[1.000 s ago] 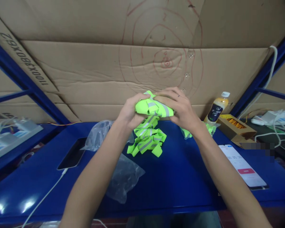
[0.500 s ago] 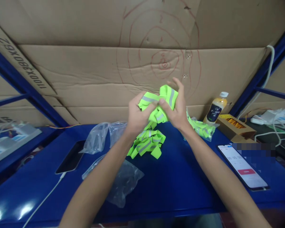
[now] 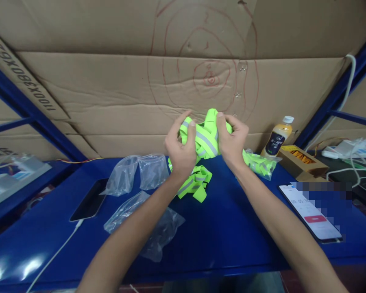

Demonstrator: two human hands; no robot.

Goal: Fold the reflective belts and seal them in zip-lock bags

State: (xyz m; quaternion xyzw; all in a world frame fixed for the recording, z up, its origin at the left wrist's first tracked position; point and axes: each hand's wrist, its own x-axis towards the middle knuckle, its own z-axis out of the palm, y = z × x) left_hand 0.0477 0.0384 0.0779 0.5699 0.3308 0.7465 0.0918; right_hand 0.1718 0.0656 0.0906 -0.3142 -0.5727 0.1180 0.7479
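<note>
Both hands hold a bundle of neon-yellow reflective straps [image 3: 208,140] with grey stripes, raised above the blue table. My left hand [image 3: 183,148] pinches its left side between thumb and fingers. On the other side, my right hand [image 3: 232,136] grips the bundle's right edge, thumb in front and fingers curled behind. Just below, more of the yellow strap material [image 3: 198,181] lies crumpled on the table, partly hidden by my left hand and wrist. Whether it joins the held bundle I cannot tell.
Clear plastic bags [image 3: 154,171] lie on the left, one under my left forearm. A dark phone [image 3: 90,199] charges beyond them. To the right are a bagged yellow strap bundle [image 3: 260,165], a drink bottle [image 3: 277,138], an open cardboard box [image 3: 303,162] and a lit phone [image 3: 311,213]. Cardboard [image 3: 110,93] stands behind.
My hands have moved slightly apart, from pressing at the bundle's middle to gripping its two sides. The bundle's front has opened out, showing a diagonal striped band.
</note>
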